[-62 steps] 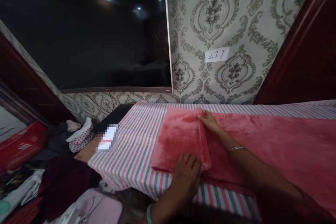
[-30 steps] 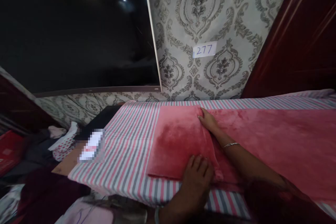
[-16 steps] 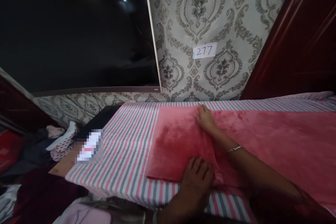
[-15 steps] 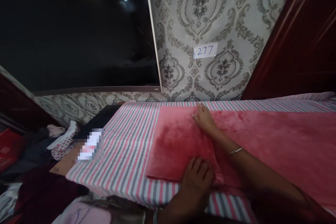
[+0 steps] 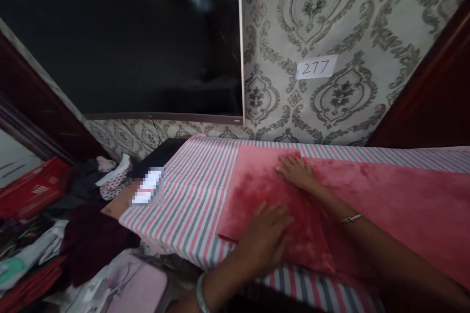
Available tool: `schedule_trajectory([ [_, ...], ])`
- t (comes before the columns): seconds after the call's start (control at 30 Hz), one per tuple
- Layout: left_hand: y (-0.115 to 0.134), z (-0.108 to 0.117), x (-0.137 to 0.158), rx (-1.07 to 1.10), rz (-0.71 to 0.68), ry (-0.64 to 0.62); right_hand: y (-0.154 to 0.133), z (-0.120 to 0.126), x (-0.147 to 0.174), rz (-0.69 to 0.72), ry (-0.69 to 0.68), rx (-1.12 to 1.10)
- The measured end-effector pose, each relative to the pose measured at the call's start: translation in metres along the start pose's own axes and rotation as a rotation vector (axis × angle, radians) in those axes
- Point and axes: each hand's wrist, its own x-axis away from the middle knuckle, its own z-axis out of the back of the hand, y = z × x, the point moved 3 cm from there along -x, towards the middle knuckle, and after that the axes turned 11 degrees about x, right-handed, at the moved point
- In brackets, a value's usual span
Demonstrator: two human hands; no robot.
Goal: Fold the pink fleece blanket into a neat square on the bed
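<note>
A pink plush cloth (image 5: 249,188) lies spread along a striped sheet (image 5: 191,181), its left part folded over into a layer with darker brushed patches. My right hand (image 5: 296,172) rests flat near the far edge of that folded part, fingers spread. Closer to me, my left hand (image 5: 266,237) lies over the near part of the fold, slightly blurred, with its fingers stretched out. Neither hand grips anything. Part of the cloth under my hands and forearms is hidden.
A large dark television (image 5: 165,44) hangs on the patterned wall, beside a paper marked 277 (image 5: 316,67). At left are a pixelated white item (image 5: 149,186), heaped clothes (image 5: 91,239) and a red basket (image 5: 36,188). A pink padded seat (image 5: 141,283) stands below.
My left hand has moved up and away from the near edge of the fold. The right hand has slid slightly back from the far edge. The camera view has turned left.
</note>
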Motion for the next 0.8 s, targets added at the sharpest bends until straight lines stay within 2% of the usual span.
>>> schedule_trajectory([
  [0.1,-0.024,0.034,-0.01,-0.192,0.243,0.097,-0.03,0.024,-0.013,0.129,0.153,-0.01],
  [0.17,-0.041,0.042,-0.011,-0.293,0.375,0.101,-0.051,0.028,-0.02,0.204,0.222,-0.019],
  [0.23,-0.055,0.035,-0.005,-0.314,0.461,0.023,-0.069,0.018,-0.025,0.265,0.258,0.005],
  [0.33,-0.071,0.013,0.011,-0.259,0.519,-0.098,-0.081,-0.013,-0.026,0.335,0.233,0.066],
  [0.43,-0.079,-0.004,0.021,-0.216,0.497,-0.071,-0.08,-0.037,-0.026,0.339,0.208,0.087],
  [0.57,-0.084,-0.009,0.025,-0.139,0.468,-0.007,-0.073,-0.032,-0.034,0.382,0.182,0.028],
  [0.63,-0.091,-0.002,0.029,-0.069,0.455,0.084,-0.065,-0.019,-0.045,0.394,0.179,-0.023],
  [0.7,-0.103,0.011,0.035,0.033,0.466,0.235,-0.051,-0.007,-0.058,0.331,0.169,-0.055],
  [0.8,-0.13,0.03,0.048,0.293,0.598,0.398,-0.024,0.0,-0.08,0.216,0.1,-0.059],
])
